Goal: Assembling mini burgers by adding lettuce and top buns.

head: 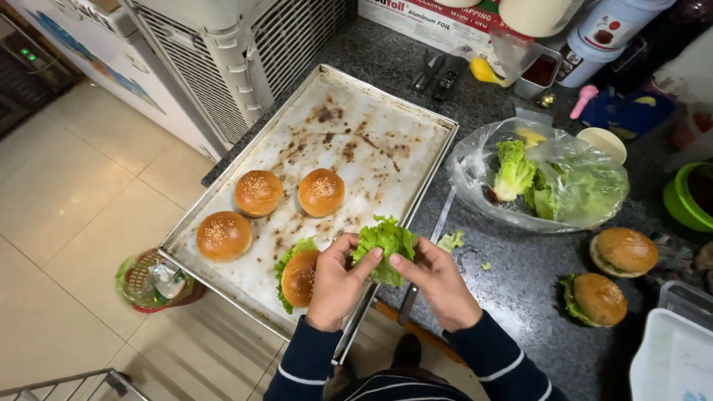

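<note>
A stained metal baking tray (349,141) lies on the dark speckled table (520,282), with three plain sesame buns (259,192) on its near half and a fourth bun on lettuce (299,277) at its near edge. Just right of the tray sits a clear bag of lettuce (557,182), and beyond it two filled burgers (624,251). Over the tray's near right corner, the left hand (336,286) and right hand (438,282) each have their grip pinched closed on one lettuce leaf (385,243).
</note>
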